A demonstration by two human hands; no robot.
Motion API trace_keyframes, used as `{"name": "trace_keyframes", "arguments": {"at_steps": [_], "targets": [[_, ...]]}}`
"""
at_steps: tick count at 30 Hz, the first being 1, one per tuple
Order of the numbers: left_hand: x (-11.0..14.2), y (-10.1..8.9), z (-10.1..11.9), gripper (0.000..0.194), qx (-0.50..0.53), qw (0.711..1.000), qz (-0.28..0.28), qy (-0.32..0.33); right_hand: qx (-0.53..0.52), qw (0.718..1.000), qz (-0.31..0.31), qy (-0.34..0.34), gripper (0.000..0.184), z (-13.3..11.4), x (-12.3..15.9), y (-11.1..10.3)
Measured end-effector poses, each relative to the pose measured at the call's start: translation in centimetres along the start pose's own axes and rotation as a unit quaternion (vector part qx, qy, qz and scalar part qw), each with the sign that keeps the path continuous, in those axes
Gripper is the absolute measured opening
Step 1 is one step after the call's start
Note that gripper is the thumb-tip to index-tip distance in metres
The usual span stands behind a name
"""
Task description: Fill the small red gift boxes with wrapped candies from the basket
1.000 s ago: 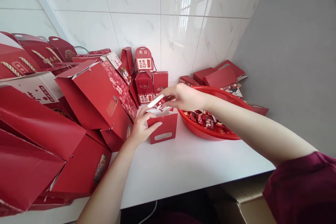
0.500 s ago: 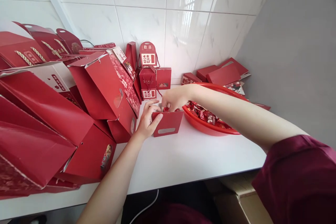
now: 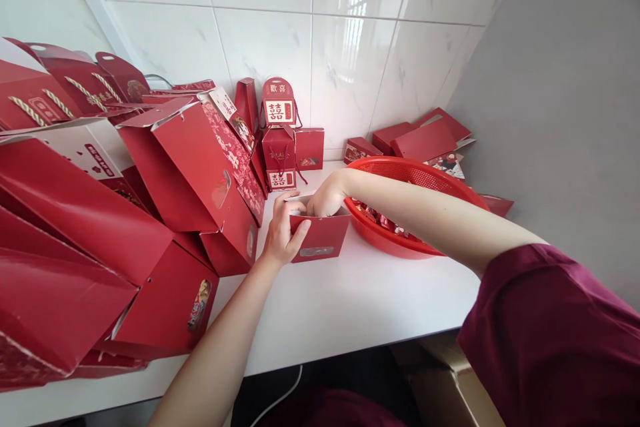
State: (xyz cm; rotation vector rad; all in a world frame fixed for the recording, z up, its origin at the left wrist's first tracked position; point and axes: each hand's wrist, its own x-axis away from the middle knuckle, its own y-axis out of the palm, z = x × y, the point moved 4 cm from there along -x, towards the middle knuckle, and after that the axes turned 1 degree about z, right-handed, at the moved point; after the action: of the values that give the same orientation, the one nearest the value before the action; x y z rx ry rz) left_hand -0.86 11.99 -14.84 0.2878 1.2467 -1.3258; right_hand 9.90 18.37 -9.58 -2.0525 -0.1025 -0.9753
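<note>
Left hand (image 3: 283,235): holding the red box (image 3: 323,238) at its left edge, thumb on the front face
Right hand (image 3: 327,200): dipped into the box's open top, fingers hidden, cannot tell if closed or gripping anything
Red box: standing on the white surface (image 3: 360,310)
Red basket (image 3: 384,243): just right of the box, small wrapped packets (image 3: 381,219) inside
Red cartons (image 3: 183,163): crowded together at the left

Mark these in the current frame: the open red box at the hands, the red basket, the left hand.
Open red box (image 3: 323,233), head view, front panel above its window.
Red basket (image 3: 387,246), head view, near outer wall.
Left hand (image 3: 283,232), head view, back of the hand.
</note>
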Motion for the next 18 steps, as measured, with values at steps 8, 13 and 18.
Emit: {"name": "trace_keyframes", "arguments": {"at_steps": [8,13,18], "targets": [[-0.2,0.1,0.3,0.024,0.012,1.000,0.016,0.013,-0.189,0.964,0.159,-0.101,0.027,0.0,7.7,-1.6],[-0.4,0.1,0.3,0.025,0.015,1.000,0.021,0.010,-0.242,0.921,0.305,0.014,0.030,6.8,12.1,-0.9],[-0.6,0.2,0.2,0.027,0.015,1.000,0.019,0.012,-0.110,0.916,0.258,0.287,0.017,15.8,12.1,3.7]]}}
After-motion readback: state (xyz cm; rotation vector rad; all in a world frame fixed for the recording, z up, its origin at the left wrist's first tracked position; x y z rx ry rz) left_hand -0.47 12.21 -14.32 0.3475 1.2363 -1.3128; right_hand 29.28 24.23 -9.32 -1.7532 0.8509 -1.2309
